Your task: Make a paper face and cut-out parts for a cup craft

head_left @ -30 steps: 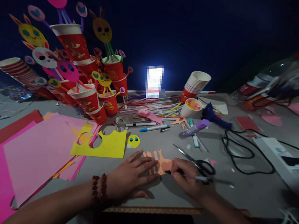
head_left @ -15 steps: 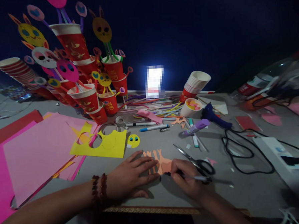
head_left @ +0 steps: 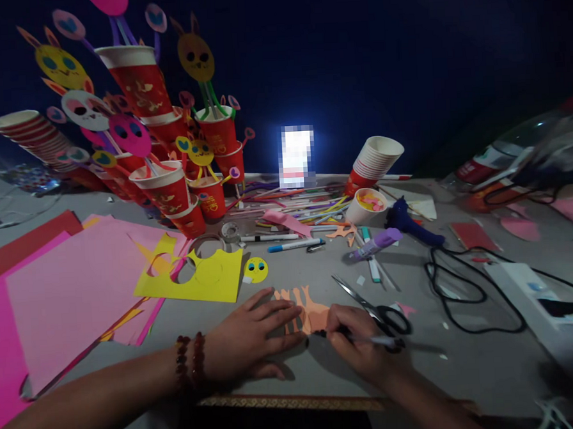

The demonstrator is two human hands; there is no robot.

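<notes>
My left hand [head_left: 252,341] lies flat with fingers spread on a small orange paper cut-out [head_left: 307,309] near the table's front edge, pressing it down. My right hand [head_left: 359,345] is closed round a pen [head_left: 370,339] whose dark tip touches the cut-out's lower right side. A beaded bracelet [head_left: 191,361] circles my left wrist. Black-handled scissors [head_left: 375,307] lie just to the right of my right hand, blades pointing up-left.
Pink and red paper sheets [head_left: 64,290] and a yellow sheet with holes [head_left: 198,273] lie left. Red paper cups with animal faces [head_left: 164,182] stand behind. Pens and straws [head_left: 296,220], stacked cups [head_left: 374,158], a glue stick [head_left: 377,243], a black cable [head_left: 458,289] and a bright screen [head_left: 297,156] lie beyond.
My right hand has shifted very slightly left with the pen along the cut-out's edge. My left hand has stayed in place.
</notes>
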